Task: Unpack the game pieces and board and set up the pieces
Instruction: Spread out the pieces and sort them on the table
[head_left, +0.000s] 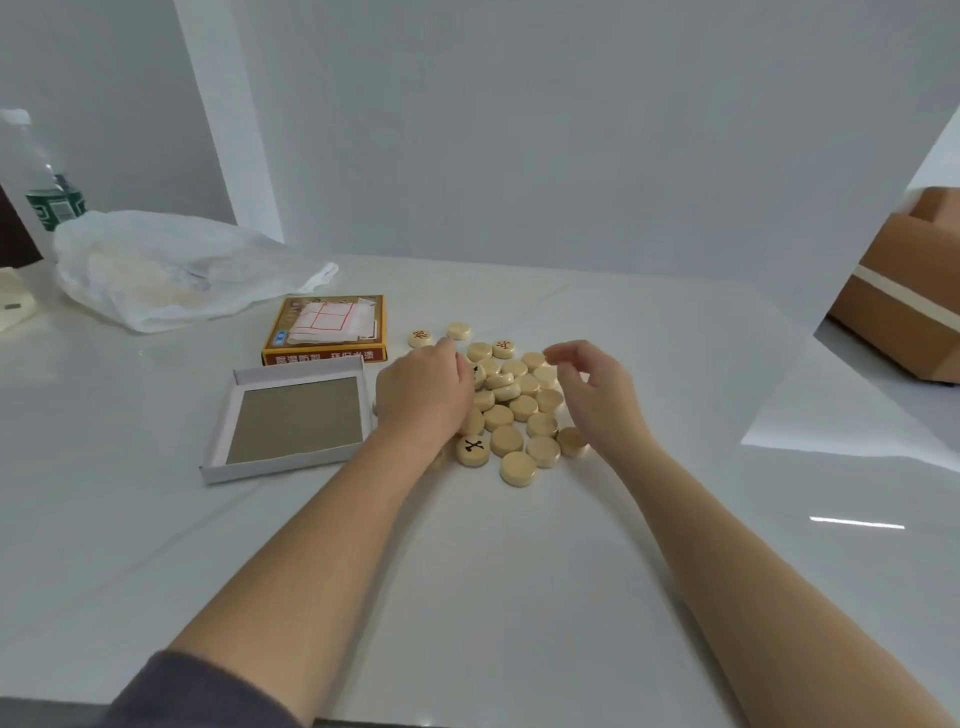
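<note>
Pieces (514, 410): lying heaped at frame centre on the table (519, 571).
Left hand (423, 387): resting palm-down on the heap's left edge, with fingertips hidden, so I cannot tell if it is gripping a piece.
Right hand (597, 384): hovering over the heap's right edge, fingers loosely bent, holding nothing.
Board (324, 322): lying folded in the box (332, 356), left of centre.

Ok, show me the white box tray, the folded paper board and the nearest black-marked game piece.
white box tray (296, 421), head view, bare grey bottom.
folded paper board (324, 323), head view, red-lined face.
black-marked game piece (472, 450), head view, top face.
</note>
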